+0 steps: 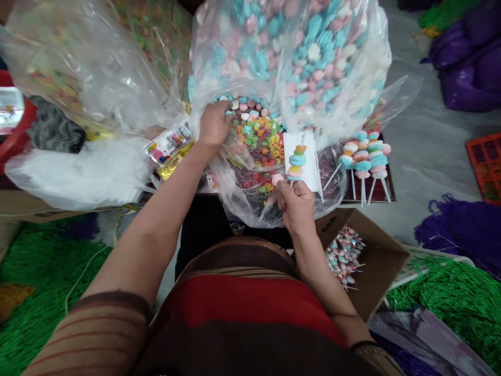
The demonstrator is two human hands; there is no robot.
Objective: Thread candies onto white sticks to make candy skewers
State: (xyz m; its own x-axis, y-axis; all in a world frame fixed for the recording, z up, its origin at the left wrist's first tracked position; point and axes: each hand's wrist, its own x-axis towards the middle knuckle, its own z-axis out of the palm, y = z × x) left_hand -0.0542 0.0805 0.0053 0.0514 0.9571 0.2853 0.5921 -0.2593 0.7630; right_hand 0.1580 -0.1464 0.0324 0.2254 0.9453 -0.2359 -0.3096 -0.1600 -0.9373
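My right hand [298, 206] is closed around the lower end of a candy skewer [297, 161], a white stick threaded with blue, yellow and orange sweets. A round pink marshmallow [277, 179] sits at the tips of that hand. My left hand [215, 124] reaches to the far left of the clear plastic sheet, its fingers bent together beside a row of marshmallows [250, 103]; a bit of blue shows at its fingertips. Between the hands lie loose ring-shaped gummies [261, 138] in green, orange and red. White sticks [313, 180] lie behind the skewer.
A large clear bag of marshmallows [324, 57] stands behind, with bags of gummies [156, 47] to its left. Several finished skewers [364, 154] rest at the table's right end. Below is a cardboard box [376, 266] of wrapped sweets. A red basin [27, 125] stands left.
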